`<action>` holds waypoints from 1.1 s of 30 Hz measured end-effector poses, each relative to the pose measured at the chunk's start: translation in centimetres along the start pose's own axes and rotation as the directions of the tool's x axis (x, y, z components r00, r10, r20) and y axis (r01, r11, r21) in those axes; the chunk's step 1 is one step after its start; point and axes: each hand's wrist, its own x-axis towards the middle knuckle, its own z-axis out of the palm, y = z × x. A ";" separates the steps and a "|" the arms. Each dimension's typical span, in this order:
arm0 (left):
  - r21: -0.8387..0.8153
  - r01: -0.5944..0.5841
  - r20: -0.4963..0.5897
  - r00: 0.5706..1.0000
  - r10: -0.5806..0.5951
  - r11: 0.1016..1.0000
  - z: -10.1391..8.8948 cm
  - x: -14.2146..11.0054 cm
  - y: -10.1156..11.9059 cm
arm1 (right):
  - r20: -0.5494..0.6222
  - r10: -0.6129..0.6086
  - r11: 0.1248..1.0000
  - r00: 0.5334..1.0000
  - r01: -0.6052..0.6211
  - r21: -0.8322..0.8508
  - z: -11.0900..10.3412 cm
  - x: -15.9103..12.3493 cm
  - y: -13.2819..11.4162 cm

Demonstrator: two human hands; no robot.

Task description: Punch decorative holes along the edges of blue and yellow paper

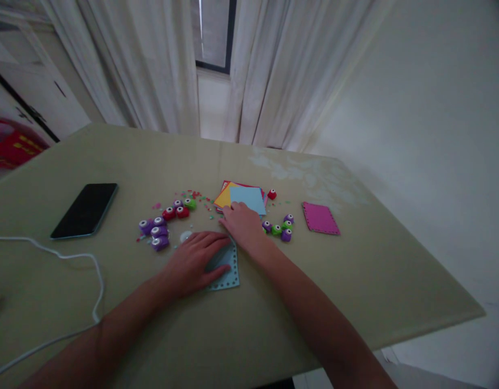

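Note:
My left hand [198, 259] lies flat with spread fingers over a light blue card [228, 276], which has a row of punched holes along its visible edges. The rest of that card is hidden under the hand. Farther forward, my right hand [244, 222] reaches to a stack of coloured paper, its fingers stretched over the near edge. A plain blue sheet [249, 199] tops the stack, with a yellow sheet [224, 198] and red edges showing beneath. Small purple, red and green craft punches stand on both sides: a left group [159, 232] and a right group [277, 229].
A magenta card [321, 218] with punched edges lies to the right. One red punch [272, 194] stands beside the stack. Tiny paper bits [194, 194] are scattered around. On the left are a dark-screened tablet [86, 209] and a white cable [77, 255].

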 end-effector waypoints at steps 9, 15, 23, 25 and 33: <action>0.033 0.056 -0.009 0.998 -0.056 0.998 0.5 -0.4 -0.3 | -0.080 -0.115 0.984 0.990 0.125 0.124 0.4 -7.4 1.8; 0.047 0.080 -0.027 0.996 -0.079 0.996 0.5 -0.3 -0.2 | -0.084 -0.072 0.947 0.994 0.094 0.308 1.4 -9.4 2.4; 0.100 0.125 -0.063 0.991 -0.119 0.987 0.3 -0.6 0.0 | -0.050 -0.051 0.857 0.997 0.069 0.510 1.0 -9.4 3.6; 0.115 0.170 -0.077 0.984 -0.162 0.979 0.3 -0.6 0.1 | -0.043 -0.042 0.844 0.998 0.058 0.534 0.8 -9.7 3.5; 0.015 0.110 0.001 0.994 -0.110 0.994 -0.2 -0.5 0.1 | 0.050 -0.014 0.851 0.999 -0.014 0.524 0.5 -10.0 3.3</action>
